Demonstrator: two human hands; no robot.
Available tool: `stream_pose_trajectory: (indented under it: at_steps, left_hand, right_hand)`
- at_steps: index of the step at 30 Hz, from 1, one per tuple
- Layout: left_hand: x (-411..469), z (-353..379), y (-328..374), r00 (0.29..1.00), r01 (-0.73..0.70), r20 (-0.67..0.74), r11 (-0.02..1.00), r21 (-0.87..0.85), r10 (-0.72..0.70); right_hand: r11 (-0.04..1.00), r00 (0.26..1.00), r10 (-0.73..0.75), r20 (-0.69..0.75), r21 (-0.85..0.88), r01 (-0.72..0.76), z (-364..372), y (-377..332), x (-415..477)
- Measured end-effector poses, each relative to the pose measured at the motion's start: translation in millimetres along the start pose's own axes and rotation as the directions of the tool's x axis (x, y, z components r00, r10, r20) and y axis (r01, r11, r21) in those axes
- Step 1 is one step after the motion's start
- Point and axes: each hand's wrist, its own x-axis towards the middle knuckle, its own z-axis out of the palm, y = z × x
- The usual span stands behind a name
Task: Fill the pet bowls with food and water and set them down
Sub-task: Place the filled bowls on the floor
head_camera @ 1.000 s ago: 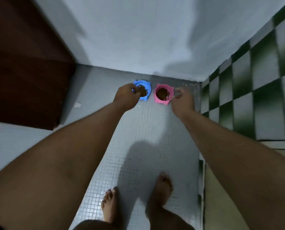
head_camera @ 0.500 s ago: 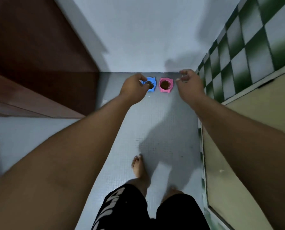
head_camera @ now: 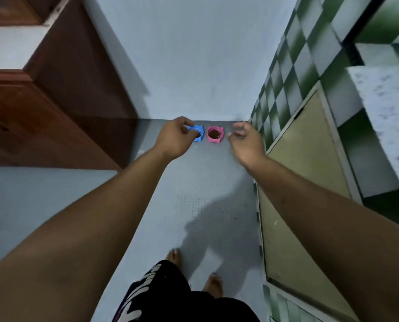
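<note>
Both bowls are sitting side by side at the far wall, blue bowl (head_camera: 197, 133) left, pink bowl (head_camera: 215, 135) right, brown food showing in the pink. Left hand (head_camera: 174, 138) is overlapping the blue one, fingers curled, grip unclear; right hand (head_camera: 246, 140) is hanging empty, loosely spread. Best lifting straight away, nudging neither. Grey mosaic floor (head_camera: 200, 182), wooden cabinet (head_camera: 61, 112) left, green checkered tiles (head_camera: 286, 89) right.

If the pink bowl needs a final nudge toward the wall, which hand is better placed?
Probably the right hand: it hovers open and empty just beside the pink bowl. The left hand overlaps the blue bowl, on the pink bowl's far side.
</note>
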Motion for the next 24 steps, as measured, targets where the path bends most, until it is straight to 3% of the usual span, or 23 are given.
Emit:
stream_pose_trajectory:
  at_steps: [6, 13, 19, 24]
  left_hand:
    - [-69, -4, 2, 0.999, -0.006, 0.036, 0.983, -0.184, 0.013]
    - [-137, -11, 3, 0.979, -0.121, 0.135, 0.969, -0.213, 0.152]
    - [-211, 1, 16, 0.913, -0.212, 0.299, 0.949, -0.234, 0.278]
    - [-286, 35, 50, 0.799, -0.342, 0.439, 0.911, -0.23, 0.411]
  right_hand:
    - [0.998, 0.994, -0.004, -0.111, 0.062, 0.011, -32, 3, -67]
    - [0.998, 0.945, -0.005, -0.326, 0.053, 0.024, -55, 20, -164]
    - [0.998, 0.884, 0.051, -0.465, 0.063, -0.025, -77, 43, -271]
    - [0.999, 0.794, 0.049, -0.606, 0.022, -0.045, -121, 62, -355]
